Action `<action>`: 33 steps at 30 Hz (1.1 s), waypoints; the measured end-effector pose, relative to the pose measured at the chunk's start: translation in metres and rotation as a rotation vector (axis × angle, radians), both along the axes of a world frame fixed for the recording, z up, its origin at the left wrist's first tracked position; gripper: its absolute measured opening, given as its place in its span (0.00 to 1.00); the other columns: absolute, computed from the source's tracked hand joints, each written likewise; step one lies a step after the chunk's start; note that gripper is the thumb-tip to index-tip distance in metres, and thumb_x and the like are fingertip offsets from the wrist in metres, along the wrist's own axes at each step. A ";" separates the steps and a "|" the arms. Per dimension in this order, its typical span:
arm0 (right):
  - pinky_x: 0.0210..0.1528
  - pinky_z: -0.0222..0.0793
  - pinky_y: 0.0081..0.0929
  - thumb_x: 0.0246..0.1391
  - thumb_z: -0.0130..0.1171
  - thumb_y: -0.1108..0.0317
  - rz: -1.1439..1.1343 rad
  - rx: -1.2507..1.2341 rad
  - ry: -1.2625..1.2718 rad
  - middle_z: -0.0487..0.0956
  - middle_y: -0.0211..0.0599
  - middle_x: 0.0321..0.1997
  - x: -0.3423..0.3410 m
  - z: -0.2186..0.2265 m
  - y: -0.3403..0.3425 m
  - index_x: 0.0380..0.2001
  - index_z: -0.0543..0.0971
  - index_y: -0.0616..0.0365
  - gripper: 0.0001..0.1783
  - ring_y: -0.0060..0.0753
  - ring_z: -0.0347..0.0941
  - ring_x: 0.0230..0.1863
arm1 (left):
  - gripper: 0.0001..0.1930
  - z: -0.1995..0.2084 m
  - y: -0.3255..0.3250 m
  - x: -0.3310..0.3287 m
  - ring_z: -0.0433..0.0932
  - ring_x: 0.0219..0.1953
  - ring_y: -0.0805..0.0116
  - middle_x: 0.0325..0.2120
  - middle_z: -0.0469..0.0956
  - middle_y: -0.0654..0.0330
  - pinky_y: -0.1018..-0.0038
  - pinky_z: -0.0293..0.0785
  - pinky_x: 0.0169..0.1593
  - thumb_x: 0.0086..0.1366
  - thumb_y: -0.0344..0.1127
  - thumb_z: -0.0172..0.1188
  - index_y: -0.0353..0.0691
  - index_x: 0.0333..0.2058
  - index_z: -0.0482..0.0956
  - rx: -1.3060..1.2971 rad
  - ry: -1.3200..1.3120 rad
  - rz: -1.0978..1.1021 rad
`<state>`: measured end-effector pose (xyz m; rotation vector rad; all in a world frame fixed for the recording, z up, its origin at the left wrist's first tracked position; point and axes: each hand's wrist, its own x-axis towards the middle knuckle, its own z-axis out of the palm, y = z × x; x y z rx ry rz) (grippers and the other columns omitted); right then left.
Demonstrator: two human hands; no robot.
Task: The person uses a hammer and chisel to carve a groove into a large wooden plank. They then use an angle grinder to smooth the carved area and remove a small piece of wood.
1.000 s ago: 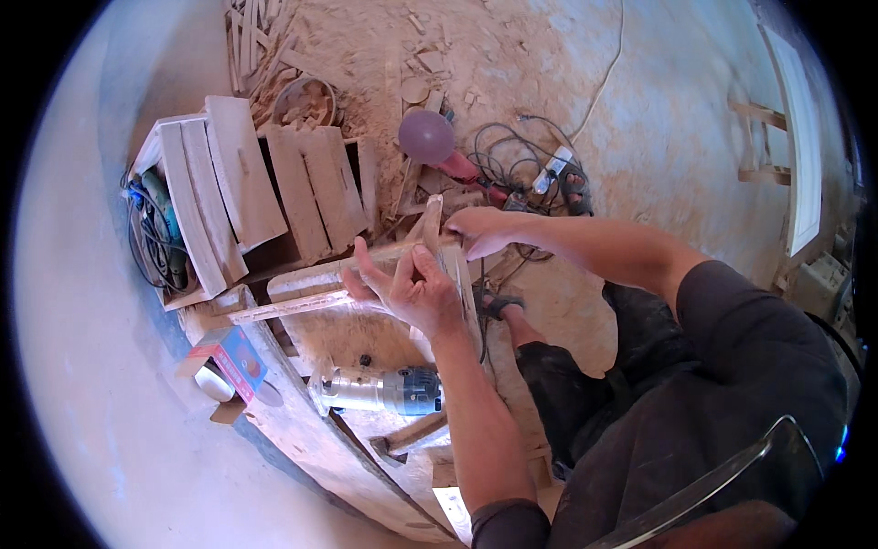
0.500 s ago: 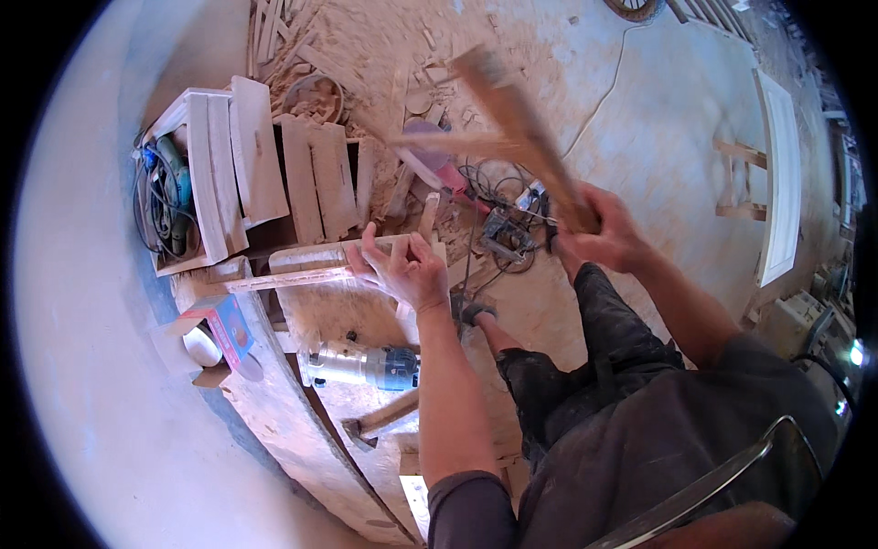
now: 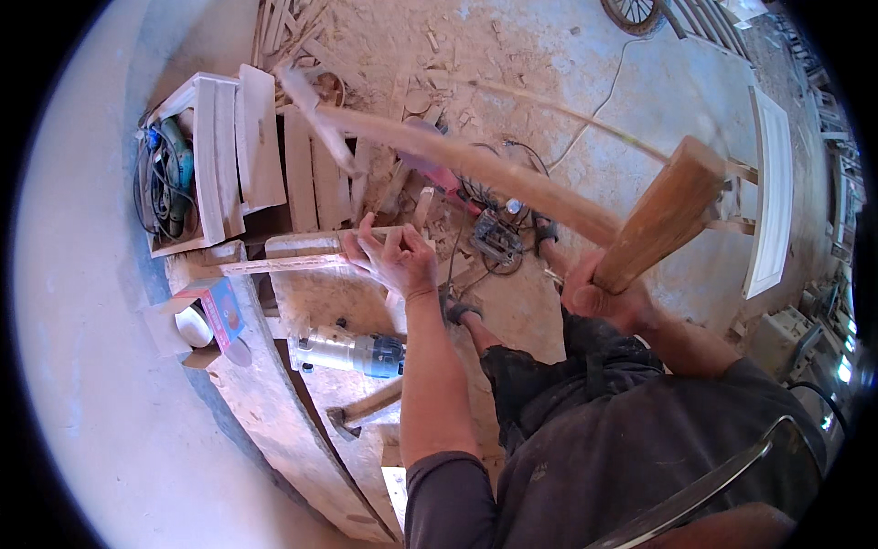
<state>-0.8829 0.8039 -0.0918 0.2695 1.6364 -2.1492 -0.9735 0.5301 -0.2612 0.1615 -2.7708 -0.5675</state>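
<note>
My right hand (image 3: pixel 608 297) is closed around the end of a wooden frame saw (image 3: pixel 663 215), raised in front of me. Its long wooden stretcher (image 3: pixel 485 169) reaches away to the left, to a pale, blurred far arm (image 3: pixel 318 119). No blade can be made out. My left hand (image 3: pixel 398 261) rests at the bench edge with bent fingers on the end of a narrow wooden strip (image 3: pixel 279 265); one finger is raised. The strip lies across the worn wooden bench (image 3: pixel 311 306). The fingers partly hide how the strip is gripped.
A silver-and-blue power tool (image 3: pixel 352 352) and a hammer (image 3: pixel 366 407) lie on the bench. Left are an opened box (image 3: pixel 219 311) and a wooden box (image 3: pixel 208 169) holding a green corded tool (image 3: pixel 176 165). Corded tools (image 3: pixel 498 240) and wood scraps lie on the floor. A white panel (image 3: pixel 773 188) stands right.
My right hand has moved down and slightly right; the frame saw has swung round, its near arm now pointing up and right. The left hand stays on the strip.
</note>
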 end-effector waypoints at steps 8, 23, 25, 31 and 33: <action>0.32 0.63 0.23 0.58 0.72 0.54 0.079 0.042 -0.077 0.71 0.22 0.29 0.004 -0.002 -0.008 0.30 0.76 0.53 0.18 0.19 0.66 0.32 | 0.09 0.001 0.002 -0.001 0.57 0.68 0.42 0.58 0.71 0.64 0.32 0.41 0.70 0.50 0.30 0.66 0.47 0.16 0.75 0.029 0.009 -0.004; 0.30 0.62 0.29 0.58 0.70 0.62 0.167 0.165 -0.158 0.70 0.26 0.25 -0.044 -0.011 -0.035 0.27 0.75 0.55 0.14 0.23 0.65 0.28 | 0.07 -0.003 -0.002 -0.002 0.58 0.65 0.42 0.56 0.70 0.61 0.33 0.44 0.69 0.51 0.31 0.64 0.46 0.17 0.76 0.022 0.009 -0.023; 0.29 0.62 0.30 0.59 0.68 0.63 0.215 0.172 -0.084 0.70 0.26 0.24 -0.028 0.001 -0.015 0.27 0.74 0.55 0.13 0.24 0.65 0.27 | 0.06 -0.002 -0.002 0.001 0.58 0.65 0.42 0.56 0.70 0.60 0.33 0.45 0.69 0.53 0.32 0.63 0.45 0.20 0.76 -0.008 -0.010 -0.011; 0.28 0.61 0.25 0.62 0.67 0.63 0.100 -0.010 -0.175 0.71 0.25 0.23 -0.026 0.051 0.005 0.26 0.73 0.54 0.14 0.22 0.65 0.25 | 0.13 -0.007 0.003 -0.006 0.58 0.65 0.45 0.55 0.67 0.56 0.38 0.46 0.70 0.59 0.34 0.61 0.39 0.42 0.73 -0.102 -0.023 0.091; 0.28 0.62 0.22 0.62 0.67 0.62 0.054 -0.056 -0.275 0.71 0.24 0.23 -0.037 0.048 -0.005 0.26 0.73 0.54 0.15 0.20 0.65 0.26 | 0.18 -0.003 0.010 -0.005 0.58 0.66 0.46 0.55 0.66 0.55 0.40 0.47 0.70 0.60 0.35 0.62 0.38 0.47 0.70 -0.123 -0.039 0.107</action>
